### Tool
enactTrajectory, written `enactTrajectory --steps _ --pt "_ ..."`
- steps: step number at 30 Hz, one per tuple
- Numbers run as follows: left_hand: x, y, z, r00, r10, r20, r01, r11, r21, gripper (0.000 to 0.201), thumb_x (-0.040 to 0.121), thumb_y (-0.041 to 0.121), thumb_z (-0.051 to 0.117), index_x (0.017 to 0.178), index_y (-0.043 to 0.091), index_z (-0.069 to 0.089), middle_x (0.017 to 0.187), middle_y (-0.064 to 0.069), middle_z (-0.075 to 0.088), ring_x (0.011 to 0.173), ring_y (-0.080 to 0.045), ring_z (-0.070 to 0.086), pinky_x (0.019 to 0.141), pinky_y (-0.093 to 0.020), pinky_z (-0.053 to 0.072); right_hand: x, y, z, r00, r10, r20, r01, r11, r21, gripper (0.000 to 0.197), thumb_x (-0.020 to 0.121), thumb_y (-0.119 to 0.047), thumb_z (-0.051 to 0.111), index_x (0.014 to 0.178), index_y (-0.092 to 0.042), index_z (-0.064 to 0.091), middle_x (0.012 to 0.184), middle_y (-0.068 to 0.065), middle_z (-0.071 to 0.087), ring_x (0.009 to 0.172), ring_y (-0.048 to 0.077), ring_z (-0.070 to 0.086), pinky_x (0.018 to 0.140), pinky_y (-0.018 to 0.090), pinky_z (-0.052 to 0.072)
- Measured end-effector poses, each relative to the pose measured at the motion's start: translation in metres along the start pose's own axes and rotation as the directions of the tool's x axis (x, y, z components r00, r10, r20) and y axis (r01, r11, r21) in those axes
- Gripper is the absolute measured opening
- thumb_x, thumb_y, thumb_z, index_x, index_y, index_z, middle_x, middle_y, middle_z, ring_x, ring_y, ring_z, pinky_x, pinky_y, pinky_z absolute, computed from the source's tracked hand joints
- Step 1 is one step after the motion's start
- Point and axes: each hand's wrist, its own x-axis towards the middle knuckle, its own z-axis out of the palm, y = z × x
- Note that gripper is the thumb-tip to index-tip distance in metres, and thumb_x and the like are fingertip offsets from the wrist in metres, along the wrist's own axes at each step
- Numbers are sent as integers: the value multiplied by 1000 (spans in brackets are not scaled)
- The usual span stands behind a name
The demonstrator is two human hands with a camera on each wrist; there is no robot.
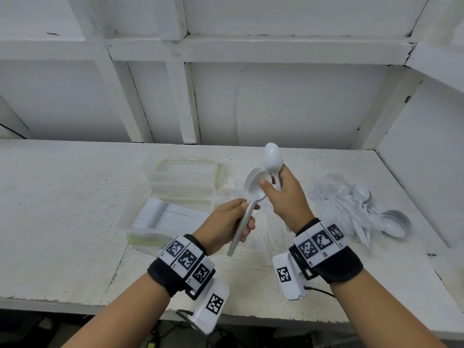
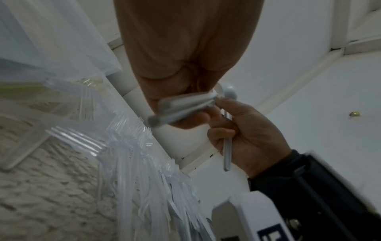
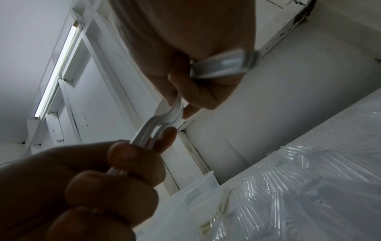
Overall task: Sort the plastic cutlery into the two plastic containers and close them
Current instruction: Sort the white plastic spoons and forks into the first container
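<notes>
My left hand (image 1: 233,222) grips a small stack of white plastic spoons (image 1: 253,189) by the handles, bowls pointing up, above the table. My right hand (image 1: 283,194) holds a single white spoon (image 1: 273,158) upright, and its thumb touches the top bowl of the stack. In the left wrist view the stacked handles (image 2: 181,107) cross my left fingers, and the single spoon's handle (image 2: 227,146) lies in my right palm. Two clear containers stand open at the left: the near one (image 1: 130,222) holds a row of white cutlery, while the far one (image 1: 180,163) looks empty.
Clear plastic forks (image 1: 266,237) lie spread on the white table (image 1: 62,209) under my hands. A heap of white spoons (image 1: 364,209) lies at the right, close to the side wall. White wall panels rise right behind the table.
</notes>
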Motion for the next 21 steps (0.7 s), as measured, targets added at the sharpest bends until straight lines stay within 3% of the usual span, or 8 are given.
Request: enactTrajectory --steps 2,7,11,15,17,20,21 --pt "0 -1 -1 998 -31 47 35 995 -96 33 102 21 31 106 5 59 64 -3 53 50 -12 45 47 -21 40 2 3 -1 1000 12 -6 -12 999 32 25 92 -11 54 110 -26 45 93 -14 54 87 -1 51 73 10 40" --pt "1 2 -4 985 -59 161 91 976 -196 28 98 19 37 106 3 59 64 0 53 51 -9 48 47 -20 43 9 9 -1 997 59 39 -63 993 101 30 91 -12 56 119 -18 49 84 -16 51 61 -6 42 44 6 36" --pt "2 5 -7 984 -72 161 102 978 -183 20 94 15 45 97 3 61 70 0 63 57 -9 59 53 -22 52 12 8 -1 990 85 110 -92 994 57 23 93 -15 53 115 -20 47 77 -13 47 50 -5 45 39 7 33" --pt "7 5 -4 999 -38 34 44 980 -193 16 96 9 47 94 1 60 71 -4 67 62 -12 65 61 -26 57 8 13 5 993 115 23 -115 993 12 15 99 -31 35 112 -23 35 78 -2 46 55 5 38 48 17 32" --pt "10 3 -2 999 -17 -43 8 981 -193 14 95 9 50 94 2 61 74 -6 68 65 -13 67 65 -27 58 3 14 9 997 73 -3 -73 997 -38 7 100 -25 33 106 -22 37 76 -5 46 56 7 40 52 20 35" --pt "14 2 2 993 21 -116 -43 982 -186 13 93 10 53 91 2 62 78 -5 70 72 -13 70 68 -27 59 -5 14 16 1000 2 -15 -3 995 -100 9 97 -15 42 100 -22 47 80 -9 51 69 8 55 62 13 47" --pt "15 2 3 991 35 -131 -58 983 -177 13 93 10 53 91 1 63 79 -5 71 73 -12 70 68 -26 58 -7 14 19 1000 -4 -20 2 997 -81 11 96 -14 45 99 -22 50 82 -9 54 75 13 60 68 19 53"
